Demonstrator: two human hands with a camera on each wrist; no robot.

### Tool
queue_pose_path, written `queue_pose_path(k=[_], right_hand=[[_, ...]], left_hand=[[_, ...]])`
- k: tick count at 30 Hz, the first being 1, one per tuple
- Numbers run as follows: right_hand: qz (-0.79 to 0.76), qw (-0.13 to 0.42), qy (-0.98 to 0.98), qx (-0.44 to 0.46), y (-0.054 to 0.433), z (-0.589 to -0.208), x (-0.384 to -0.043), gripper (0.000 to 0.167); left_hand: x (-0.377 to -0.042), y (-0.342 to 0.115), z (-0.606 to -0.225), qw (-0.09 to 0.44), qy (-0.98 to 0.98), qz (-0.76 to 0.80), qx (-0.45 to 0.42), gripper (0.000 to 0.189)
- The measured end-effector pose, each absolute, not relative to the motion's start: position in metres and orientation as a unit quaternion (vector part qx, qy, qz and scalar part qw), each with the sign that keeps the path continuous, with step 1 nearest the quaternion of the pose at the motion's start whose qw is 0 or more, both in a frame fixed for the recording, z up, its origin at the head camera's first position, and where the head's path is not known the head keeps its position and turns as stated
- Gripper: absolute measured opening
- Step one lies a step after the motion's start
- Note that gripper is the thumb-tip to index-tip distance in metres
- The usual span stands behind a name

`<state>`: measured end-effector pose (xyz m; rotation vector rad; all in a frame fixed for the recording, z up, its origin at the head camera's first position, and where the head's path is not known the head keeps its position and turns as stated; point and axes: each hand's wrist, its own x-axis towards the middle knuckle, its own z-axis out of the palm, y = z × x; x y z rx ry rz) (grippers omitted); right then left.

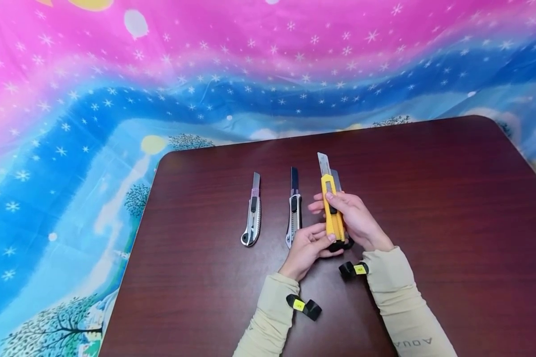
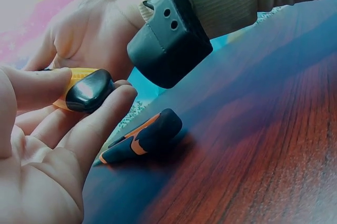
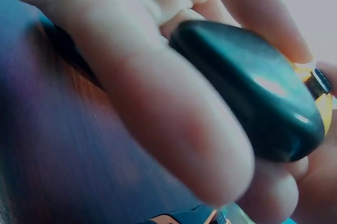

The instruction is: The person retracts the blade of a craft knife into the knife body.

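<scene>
Both hands hold a yellow box cutter [image 1: 335, 225] above the table, its blade extended and pointing away. My left hand [image 1: 304, 249] pinches its lower end; the black end cap [image 2: 90, 91] shows between thumb and fingers in the left wrist view. My right hand [image 1: 361, 220] grips the body from the right, thumb by the black slider. Underneath, a black and orange box cutter [image 2: 142, 138] lies on the table, mostly hidden in the head view. To the left lie a silver box cutter with a dark blade [image 1: 294, 203] and another silver box cutter [image 1: 252, 213], blades extended.
The dark reddish-brown wooden table [image 1: 183, 287] has rounded far corners. A pink and blue snowflake-patterned cloth [image 1: 250, 64] hangs behind and to the left. Black camera mounts, one on the left wrist [image 1: 304, 306] and one on the right [image 1: 354, 270], stick out inward.
</scene>
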<state>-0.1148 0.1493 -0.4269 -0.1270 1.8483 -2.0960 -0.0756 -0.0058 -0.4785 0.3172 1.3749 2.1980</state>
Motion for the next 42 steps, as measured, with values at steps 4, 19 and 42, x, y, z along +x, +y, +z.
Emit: queue_pose_path(k=[4, 19, 42], right_hand=[[-0.737, 0.175, 0.651, -0.053, 0.1512, -0.4267, -0.1132, 0.049], [-0.737, 0.167, 0.652, -0.066, 0.1553, -0.4270, -0.1126, 0.051], [-0.744, 0.164, 0.637, -0.119, 0.1551, -0.4253, -0.1149, 0.039]], left_hand=[[-0.0751, -0.0053, -0.4781, 0.265, 0.510, 0.810, 0.121, 0.039], [-0.0741, -0.0012, -0.4764, 0.258, 0.504, 0.817, 0.111, 0.037], [-0.0728, -0.0036, -0.4739, 0.225, 0.530, 0.810, 0.108, 0.038]])
